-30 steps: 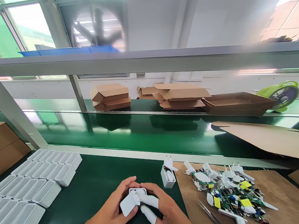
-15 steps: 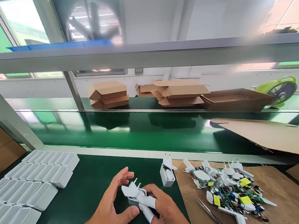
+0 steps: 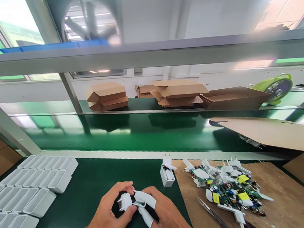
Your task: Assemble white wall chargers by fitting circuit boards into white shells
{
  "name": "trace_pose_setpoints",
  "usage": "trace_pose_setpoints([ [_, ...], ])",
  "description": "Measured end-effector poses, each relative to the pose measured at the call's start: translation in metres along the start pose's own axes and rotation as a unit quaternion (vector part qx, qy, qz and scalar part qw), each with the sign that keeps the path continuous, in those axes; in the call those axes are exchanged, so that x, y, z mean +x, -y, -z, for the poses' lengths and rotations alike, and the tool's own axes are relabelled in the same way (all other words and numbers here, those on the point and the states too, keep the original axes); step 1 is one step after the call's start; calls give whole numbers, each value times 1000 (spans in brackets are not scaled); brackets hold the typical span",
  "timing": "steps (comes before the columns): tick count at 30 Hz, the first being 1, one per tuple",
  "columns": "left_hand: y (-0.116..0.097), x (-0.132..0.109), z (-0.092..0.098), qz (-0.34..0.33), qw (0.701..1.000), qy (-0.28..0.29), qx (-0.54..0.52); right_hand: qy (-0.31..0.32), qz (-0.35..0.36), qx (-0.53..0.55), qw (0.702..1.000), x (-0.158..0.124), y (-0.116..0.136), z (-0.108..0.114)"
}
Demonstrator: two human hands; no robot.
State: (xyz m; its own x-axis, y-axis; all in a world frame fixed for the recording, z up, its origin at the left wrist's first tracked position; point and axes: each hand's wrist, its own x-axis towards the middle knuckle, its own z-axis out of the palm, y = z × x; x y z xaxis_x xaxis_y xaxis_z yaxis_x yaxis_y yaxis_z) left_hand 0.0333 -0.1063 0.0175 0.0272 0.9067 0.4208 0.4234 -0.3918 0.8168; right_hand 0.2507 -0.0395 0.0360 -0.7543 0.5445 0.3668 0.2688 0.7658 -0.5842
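Observation:
Both hands hold a small white plug adapter (image 3: 125,201) low over the green work surface. My left hand (image 3: 106,211) pinches its plug end between thumb and fingertips. White covers wrap the thumb and index finger of my right hand (image 3: 168,211), which are closed on the other end of the casing. The adapter lies tilted, prongs pointing left, and the fingers hide part of it. Just beyond my right hand stands an open white case (image 3: 167,177) with a two-pin plug piece and parts at its top.
Rows of white open cases (image 3: 35,184) stand at left. On a brown board (image 3: 280,185) at right are piled circuit boards with plug pieces (image 3: 229,184) and tweezers (image 3: 213,214). A cardboard sheet (image 3: 265,130) juts in behind; cardboard boxes (image 3: 181,92) and a green fan (image 3: 275,88) sit farther back.
My left hand has closed from spread fingers onto the plug end. The adapter has turned, its prongs swinging from upward to the left. The camera view has shifted slightly.

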Motion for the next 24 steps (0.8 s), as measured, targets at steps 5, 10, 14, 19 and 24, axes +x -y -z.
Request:
trace_pose_setpoints([
  [5,-6,4,0,-28,999,-7,29,19,-14,-11,1000,3,3,2],
  [10,-6,5,0,-33,998,-4,45,4,0,25,1000,1,-4,5],
  [14,-5,5,0,-32,999,0,37,-16,-23,72,997,0,-8,6],
  [19,-1,5,1,-9,999,20,32,-27,-2,56,998,3,-8,5],
  [24,3,2,2,-18,999,17,25,-20,65,-1,998,7,-10,1],
])
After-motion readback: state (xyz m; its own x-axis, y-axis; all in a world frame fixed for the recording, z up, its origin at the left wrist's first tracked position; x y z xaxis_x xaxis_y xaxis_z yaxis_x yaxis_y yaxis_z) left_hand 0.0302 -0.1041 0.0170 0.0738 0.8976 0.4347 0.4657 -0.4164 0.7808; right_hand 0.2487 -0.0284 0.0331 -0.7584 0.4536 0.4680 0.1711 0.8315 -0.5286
